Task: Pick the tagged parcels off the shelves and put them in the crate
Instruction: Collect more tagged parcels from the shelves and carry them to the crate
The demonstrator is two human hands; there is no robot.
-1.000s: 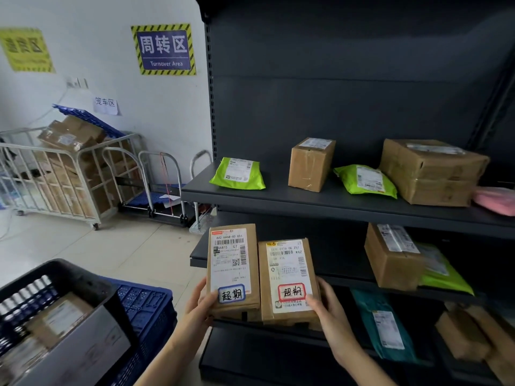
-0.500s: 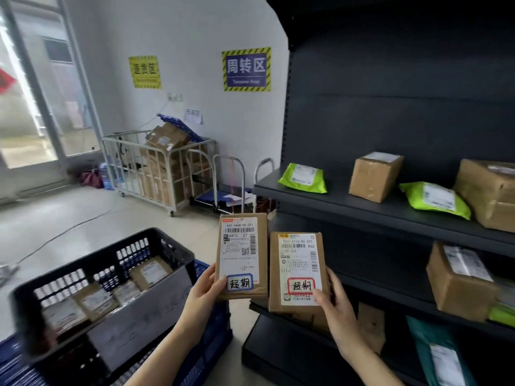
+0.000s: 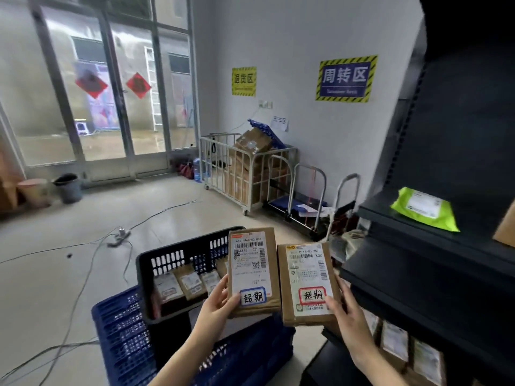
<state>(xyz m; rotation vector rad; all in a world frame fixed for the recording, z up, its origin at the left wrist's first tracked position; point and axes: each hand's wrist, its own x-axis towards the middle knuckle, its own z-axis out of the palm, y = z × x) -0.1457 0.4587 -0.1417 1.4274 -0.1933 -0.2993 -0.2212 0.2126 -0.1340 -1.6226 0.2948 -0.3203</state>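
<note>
Carrying blue-tagged parcel (image 3: 252, 271) in left hand (image 3: 218, 309), red-tagged parcel (image 3: 306, 282) in right hand (image 3: 347, 323), fingers (image 3: 221, 286) pinching each; crate (image 3: 167, 256) holds several parcels (image 3: 189, 282); these two remain.

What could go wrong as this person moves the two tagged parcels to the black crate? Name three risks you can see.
1. The left hand and right hand each hold a parcel only at its lower end; the blue-tagged parcel or red-tagged parcel might tip out of the grip.
2. The black crate sits on a blue crate, so a careless drop could miss it.
3. Loose cables cross the floor: a possible trip.
</note>
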